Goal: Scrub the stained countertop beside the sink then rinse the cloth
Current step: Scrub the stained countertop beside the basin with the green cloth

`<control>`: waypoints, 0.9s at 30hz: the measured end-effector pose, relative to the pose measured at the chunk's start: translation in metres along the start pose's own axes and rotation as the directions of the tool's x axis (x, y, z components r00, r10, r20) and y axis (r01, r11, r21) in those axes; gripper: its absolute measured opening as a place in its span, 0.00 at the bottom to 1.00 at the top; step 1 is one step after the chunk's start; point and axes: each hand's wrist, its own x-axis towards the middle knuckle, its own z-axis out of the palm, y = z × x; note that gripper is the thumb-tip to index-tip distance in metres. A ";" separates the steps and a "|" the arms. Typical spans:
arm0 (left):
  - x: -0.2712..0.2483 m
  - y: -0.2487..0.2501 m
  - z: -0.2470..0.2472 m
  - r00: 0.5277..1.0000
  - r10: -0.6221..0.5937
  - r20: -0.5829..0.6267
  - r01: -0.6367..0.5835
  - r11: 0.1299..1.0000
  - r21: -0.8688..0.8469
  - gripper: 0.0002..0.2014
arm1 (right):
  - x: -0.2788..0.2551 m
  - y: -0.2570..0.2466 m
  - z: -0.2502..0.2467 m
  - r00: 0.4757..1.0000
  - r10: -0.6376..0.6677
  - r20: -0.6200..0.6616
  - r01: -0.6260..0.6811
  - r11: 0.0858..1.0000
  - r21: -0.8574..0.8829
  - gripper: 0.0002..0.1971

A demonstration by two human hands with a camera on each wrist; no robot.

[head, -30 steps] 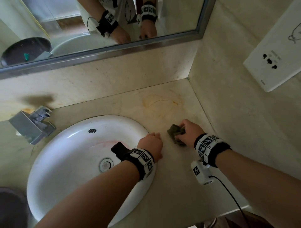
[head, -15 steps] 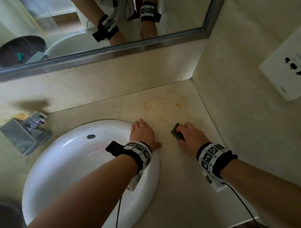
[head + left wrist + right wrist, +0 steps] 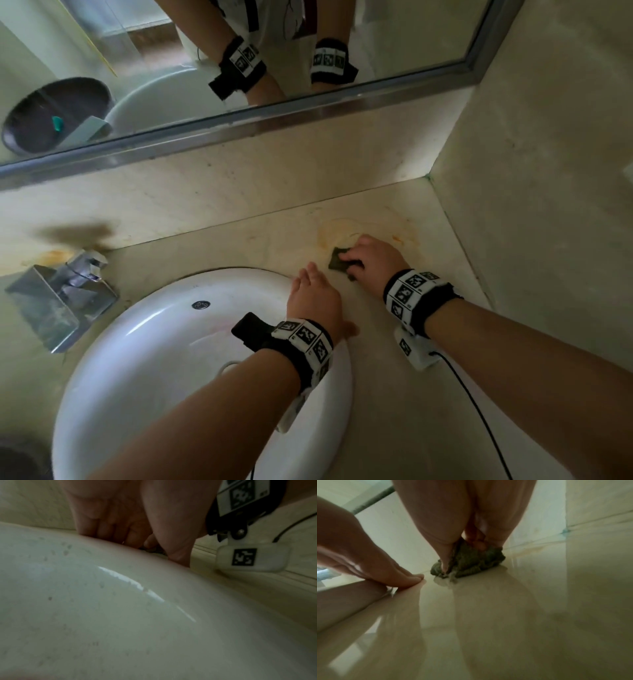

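Right hand (image 3: 371, 261) grip clamped on the cloth (image 3: 471, 562) — dark green, crumpled; left hand (image 3: 313, 298) flat, fingers apart.

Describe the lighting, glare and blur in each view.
Head view: dim, with wide-angle bending of the mirror frame; the orange stain stays legible. Left wrist view: soft and noisy, a white glare streak on the sink. Right wrist view: the glossy countertop mirrors the right hand gripping the green cloth; foreground blurred.
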 end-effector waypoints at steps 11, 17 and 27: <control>0.004 -0.021 -0.030 0.998 -0.059 -0.004 0.057 0.984 -0.170 0.51 | -0.037 0.006 0.011 0.987 0.105 0.123 -0.091 0.989 -0.112 0.19; 0.021 -0.027 -0.020 0.995 -0.099 -0.005 0.094 0.965 -0.247 0.63 | -0.013 -0.008 0.022 0.984 0.175 0.034 -0.175 0.985 0.007 0.16; 0.030 -0.030 -0.012 0.996 -0.082 -0.026 0.073 0.964 -0.254 0.62 | 0.067 -0.045 -0.011 0.995 0.040 0.093 -0.009 0.950 -0.314 0.18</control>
